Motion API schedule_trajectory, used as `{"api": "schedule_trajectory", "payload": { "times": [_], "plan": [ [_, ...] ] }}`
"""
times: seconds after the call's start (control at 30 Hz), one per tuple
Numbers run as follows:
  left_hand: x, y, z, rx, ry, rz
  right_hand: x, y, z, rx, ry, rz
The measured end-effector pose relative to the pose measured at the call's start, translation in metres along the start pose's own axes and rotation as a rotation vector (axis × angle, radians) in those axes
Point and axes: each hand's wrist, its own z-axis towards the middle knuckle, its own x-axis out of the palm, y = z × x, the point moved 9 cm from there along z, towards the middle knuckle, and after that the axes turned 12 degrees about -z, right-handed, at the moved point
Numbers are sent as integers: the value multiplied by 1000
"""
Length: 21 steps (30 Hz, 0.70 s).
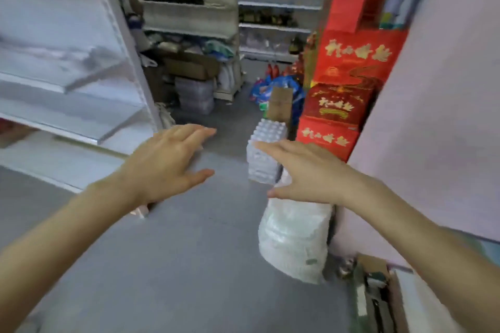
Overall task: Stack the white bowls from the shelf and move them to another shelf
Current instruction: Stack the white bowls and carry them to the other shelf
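I see no white bowls — my left hand [165, 159] and right hand [305, 170] hover spread wide, holding nothing, so stacking looks unstarted.

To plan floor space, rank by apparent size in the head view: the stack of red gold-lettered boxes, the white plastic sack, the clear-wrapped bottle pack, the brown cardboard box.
1. stack of red gold-lettered boxes
2. white plastic sack, nearest the camera
3. clear-wrapped bottle pack
4. brown cardboard box, farther off, partly hidden
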Motion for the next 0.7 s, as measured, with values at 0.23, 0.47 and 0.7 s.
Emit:
{"api": "schedule_trajectory", "payload": {
  "times": [0.23,0.47,0.7],
  "plan": [
    [-82,253,-121,-333,-40,141,-32,206,233,-351,-50,-68],
    [-147,434,-166,-470,-32,224,-73,307,407,-419,-47,13],
    [-137,606,-135,-517,-43,202,-55,328,581,-410,8,-86]
  ]
}}
